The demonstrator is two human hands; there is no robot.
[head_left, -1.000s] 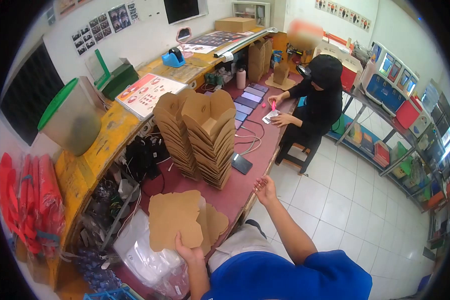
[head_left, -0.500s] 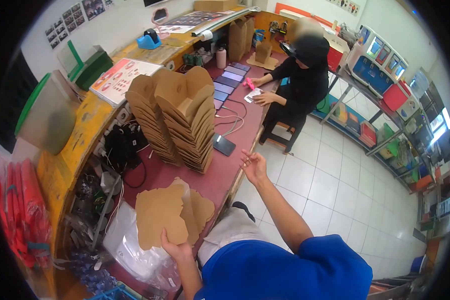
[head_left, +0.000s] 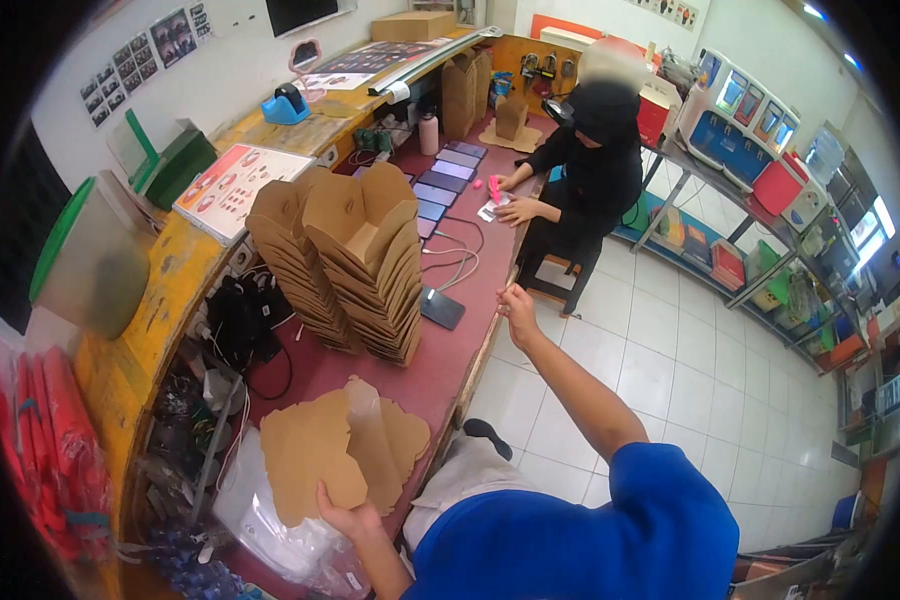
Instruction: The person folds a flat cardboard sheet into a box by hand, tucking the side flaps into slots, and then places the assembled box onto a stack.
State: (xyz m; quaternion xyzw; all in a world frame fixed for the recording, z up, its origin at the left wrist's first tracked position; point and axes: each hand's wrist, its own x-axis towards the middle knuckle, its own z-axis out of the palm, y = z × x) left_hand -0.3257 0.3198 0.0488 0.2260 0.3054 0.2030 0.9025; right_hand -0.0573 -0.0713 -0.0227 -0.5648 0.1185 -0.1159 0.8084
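Observation:
My left hand (head_left: 350,516) grips the near edge of a flat brown cardboard box blank (head_left: 308,458), thumb on top and fingers hidden beneath. More flat blanks (head_left: 402,445) lie under and beside it, with a clear plastic sheet (head_left: 368,425) between. Out past the table's front edge, my right hand (head_left: 517,314) is raised in the air, fingers curled together, nothing visible in them. Two tall nested stacks of folded cardboard boxes (head_left: 370,275) stand on the red tabletop beyond the blanks.
A co-worker in black (head_left: 600,150) sits at the table's far end, hands on a pink item (head_left: 496,190). Several phones (head_left: 440,185) and a dark phone (head_left: 442,309) with cables lie there. Plastic bags (head_left: 270,510) lie near me. A yellow shelf (head_left: 170,280) runs along the left.
My right hand has moved slightly up and outward, its fingers drawing together from a looser spread. My left hand and the blank have shifted slightly lower in view. The view has tilted a little.

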